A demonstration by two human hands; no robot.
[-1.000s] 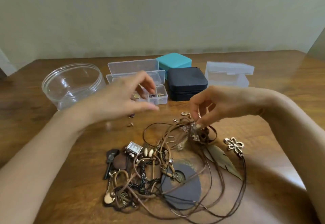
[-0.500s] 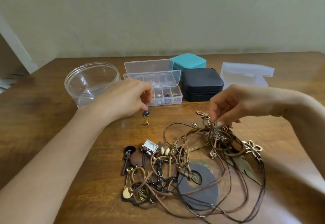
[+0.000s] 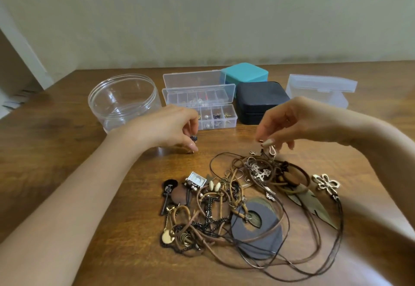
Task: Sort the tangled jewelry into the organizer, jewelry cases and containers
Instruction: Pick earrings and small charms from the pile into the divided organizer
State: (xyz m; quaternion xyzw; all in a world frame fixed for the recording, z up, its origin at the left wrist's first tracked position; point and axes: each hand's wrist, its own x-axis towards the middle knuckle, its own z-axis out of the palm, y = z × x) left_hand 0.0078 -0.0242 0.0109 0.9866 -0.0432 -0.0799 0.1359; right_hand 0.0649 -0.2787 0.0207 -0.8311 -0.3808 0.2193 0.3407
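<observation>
Change, hands first. Left hand: a second ago it was raised over the clear plastic compartmented organizer. It has since dropped to the wooden table just in front of the organizer's left end. Thumb and forefinger now pinch a small dark beaded earring.

Right hand: it was dipped into the tangle of brown cords and dark chains and has since lifted slightly. It is now in front of the organizer's right end, with its fingertips pinching a small gold hook-shaped piece just above the heap.

Judgement: two small pieces are being freed at once, probably bound for the organizer's cells. Most of the sorting remains.

Materials, big to small:
- Tangle, well in front of the organizer: matte leathery cords and fine beaded chain.
- Round clear plastic tub, left of the organizer: glossy, nothing in it.
- Black square jewelry case, right of the organizer: soft-looking, closed.
- Frosted plastic box, further right.
- Teal square case, behind the black one.
- Flat grey disc pendant, with an off-centre hole.
- Bronze leaf pendant and openwork metal flower charm.
</observation>
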